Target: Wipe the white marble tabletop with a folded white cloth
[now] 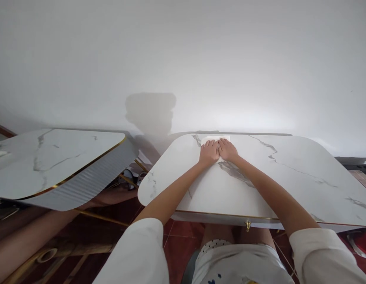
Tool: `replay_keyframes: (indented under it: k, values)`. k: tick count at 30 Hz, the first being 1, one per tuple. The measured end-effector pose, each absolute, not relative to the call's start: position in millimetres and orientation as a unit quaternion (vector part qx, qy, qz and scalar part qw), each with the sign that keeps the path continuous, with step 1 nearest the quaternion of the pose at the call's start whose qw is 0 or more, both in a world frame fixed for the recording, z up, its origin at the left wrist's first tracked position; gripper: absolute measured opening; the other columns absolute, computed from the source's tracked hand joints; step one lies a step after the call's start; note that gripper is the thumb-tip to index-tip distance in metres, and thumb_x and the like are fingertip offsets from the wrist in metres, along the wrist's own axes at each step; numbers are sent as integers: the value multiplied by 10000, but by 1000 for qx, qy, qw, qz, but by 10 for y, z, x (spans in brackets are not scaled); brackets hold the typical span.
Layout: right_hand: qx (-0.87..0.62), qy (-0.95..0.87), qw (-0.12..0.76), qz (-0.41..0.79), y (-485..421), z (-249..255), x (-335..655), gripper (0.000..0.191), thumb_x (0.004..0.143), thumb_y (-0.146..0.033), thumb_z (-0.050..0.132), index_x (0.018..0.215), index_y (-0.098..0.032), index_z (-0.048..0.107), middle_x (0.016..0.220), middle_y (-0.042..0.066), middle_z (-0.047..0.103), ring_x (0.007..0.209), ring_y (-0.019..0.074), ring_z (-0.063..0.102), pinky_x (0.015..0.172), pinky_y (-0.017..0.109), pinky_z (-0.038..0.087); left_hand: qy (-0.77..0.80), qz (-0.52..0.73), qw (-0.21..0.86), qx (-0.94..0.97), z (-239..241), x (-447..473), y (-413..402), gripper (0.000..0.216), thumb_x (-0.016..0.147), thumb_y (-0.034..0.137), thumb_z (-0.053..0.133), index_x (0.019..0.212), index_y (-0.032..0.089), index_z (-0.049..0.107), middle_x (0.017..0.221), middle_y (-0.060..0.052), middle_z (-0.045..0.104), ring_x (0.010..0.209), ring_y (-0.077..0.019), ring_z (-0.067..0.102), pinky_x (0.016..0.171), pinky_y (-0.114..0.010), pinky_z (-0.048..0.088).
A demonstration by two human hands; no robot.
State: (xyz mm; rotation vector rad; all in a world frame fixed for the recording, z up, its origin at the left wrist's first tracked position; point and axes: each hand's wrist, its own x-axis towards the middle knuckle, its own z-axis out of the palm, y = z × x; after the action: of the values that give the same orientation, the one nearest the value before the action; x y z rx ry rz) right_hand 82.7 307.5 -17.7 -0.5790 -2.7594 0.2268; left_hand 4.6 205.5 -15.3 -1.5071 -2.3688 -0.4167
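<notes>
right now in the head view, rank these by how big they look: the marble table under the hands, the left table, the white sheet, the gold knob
1. marble table
2. left table, though both tables run past the frame edge
3. white sheet, partly covered
4. gold knob

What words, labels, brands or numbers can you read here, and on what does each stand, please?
None can be read. The marble table, the white sheet under the left hand and right hand, and the side table bear no writing; blue marks on the clothing are too small to tell.
</notes>
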Motion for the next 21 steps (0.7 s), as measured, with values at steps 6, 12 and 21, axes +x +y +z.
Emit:
replay_keyframes:
  k: [6, 12, 21]
  values:
    - [-199, -964, 160, 71, 3248, -170, 468, 485, 966, -219, 285, 1409, -79, 422, 1507, 119, 399, 1401, 232, 326, 1135, 358, 268, -827, -152, 160, -517, -179, -325, 2234, 417, 880, 208, 408, 1284, 203, 509, 1373, -101, 525, 1277, -263, 435, 1021, -422, 380]
    - [-188, -966, 164, 72, 3448, -177, 191, 482, 968, -220, 279, 1400, -70, 432, 1494, 121, 417, 1389, 240, 339, 1129, 353, 273, -826, -156, 184, -509, -210, -587, 2426, 402, 887, 216, 401, 1265, 190, 532, 1332, -101, 559, 1236, -265, 467, 990, -418, 397]
    - [-198, -964, 165, 58, 3725, -208, 87, 479, 982, -237, 267, 1404, -82, 433, 1488, 131, 425, 1385, 235, 354, 1117, 361, 287, -828, -148, 181, -509, -182, -638, 2701, 382, 911, 239, 389, 1266, 188, 520, 1318, -110, 560, 1223, -277, 462, 960, -428, 389]
